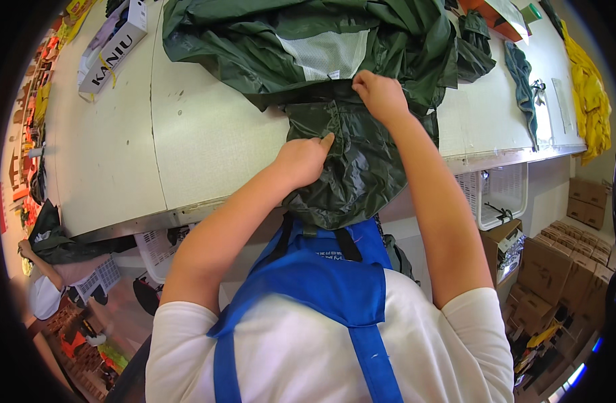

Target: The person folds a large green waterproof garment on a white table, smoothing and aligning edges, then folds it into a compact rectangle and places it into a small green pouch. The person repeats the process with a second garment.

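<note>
A dark green raincoat (234, 57) of shiny, crumpled fabric lies across the far part of the table, with a patch of white mesh lining (328, 52) showing. Its hood-like part (361, 174) spreads toward me and droops over the table's front edge. My left hand (302, 160) is closed on the left side of that part, fingertips by a bunched fold; the thumb side lies against the cloth. Farther off, my right hand (383, 95) pinches the seam just below the mesh and a small white label (333, 75). Some fingers of both hands are hidden.
A white box (113, 50) stands far left on the pale table (106, 154). At right lie a blue-green cloth strip (520, 87) and yellow fabric (588, 101). White baskets (502, 191) sit under the tabletop; cartons (556, 269) are stacked right. Another person (49, 289) handles dark fabric at left.
</note>
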`<state>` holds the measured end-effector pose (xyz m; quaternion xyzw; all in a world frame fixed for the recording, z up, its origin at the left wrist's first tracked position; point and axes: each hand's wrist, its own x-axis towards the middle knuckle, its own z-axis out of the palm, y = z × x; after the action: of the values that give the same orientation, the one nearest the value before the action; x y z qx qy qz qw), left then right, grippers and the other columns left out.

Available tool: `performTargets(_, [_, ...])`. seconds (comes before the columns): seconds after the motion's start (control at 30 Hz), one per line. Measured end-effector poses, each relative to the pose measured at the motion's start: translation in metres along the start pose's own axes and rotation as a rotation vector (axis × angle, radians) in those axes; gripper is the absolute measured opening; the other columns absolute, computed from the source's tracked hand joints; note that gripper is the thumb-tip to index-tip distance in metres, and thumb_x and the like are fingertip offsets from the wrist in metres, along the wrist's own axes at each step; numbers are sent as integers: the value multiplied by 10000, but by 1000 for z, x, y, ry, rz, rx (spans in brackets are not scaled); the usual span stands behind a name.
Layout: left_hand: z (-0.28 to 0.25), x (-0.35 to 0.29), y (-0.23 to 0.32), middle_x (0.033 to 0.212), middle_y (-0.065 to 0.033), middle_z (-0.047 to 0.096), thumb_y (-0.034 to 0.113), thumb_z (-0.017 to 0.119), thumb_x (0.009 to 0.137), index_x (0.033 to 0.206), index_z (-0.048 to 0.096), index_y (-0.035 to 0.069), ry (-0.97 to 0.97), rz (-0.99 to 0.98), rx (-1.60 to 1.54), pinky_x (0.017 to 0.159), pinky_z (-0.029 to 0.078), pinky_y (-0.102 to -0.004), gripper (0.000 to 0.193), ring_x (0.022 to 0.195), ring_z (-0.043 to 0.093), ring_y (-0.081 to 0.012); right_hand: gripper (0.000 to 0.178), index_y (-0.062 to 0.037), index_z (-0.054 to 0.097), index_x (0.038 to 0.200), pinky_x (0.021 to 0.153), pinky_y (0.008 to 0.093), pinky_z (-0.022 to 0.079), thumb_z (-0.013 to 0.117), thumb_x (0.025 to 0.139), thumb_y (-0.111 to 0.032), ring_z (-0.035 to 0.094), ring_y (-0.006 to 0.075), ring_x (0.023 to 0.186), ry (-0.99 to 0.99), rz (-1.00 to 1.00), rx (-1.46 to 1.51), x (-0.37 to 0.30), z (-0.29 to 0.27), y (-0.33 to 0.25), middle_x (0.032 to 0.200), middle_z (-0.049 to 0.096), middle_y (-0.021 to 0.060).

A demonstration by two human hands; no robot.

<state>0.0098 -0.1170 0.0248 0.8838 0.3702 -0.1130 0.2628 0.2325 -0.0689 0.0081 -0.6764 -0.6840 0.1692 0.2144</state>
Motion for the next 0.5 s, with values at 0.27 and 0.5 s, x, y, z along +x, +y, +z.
performTargets(0.27, [0,-3,-21,1185,-102,563,247,627,816,1315,504,117,400,446,-92,912,412,-441,530,1083,520,-305,241,-100,583,971,779,424,443,696,770,-168,624,268,872,34,148,57,4,-3,-5,876,663,47])
performTargets(0.5, [21,26,-30,1364,-135,447,353,628,842,1309,529,190,283,243,-230,1015,330,-490,504,1240,414,-346,673,-3,458,1258,1010,443,327,772,700,-209,397,361,1226,643,265,-38,-108,-20,-4,1284,462,200])
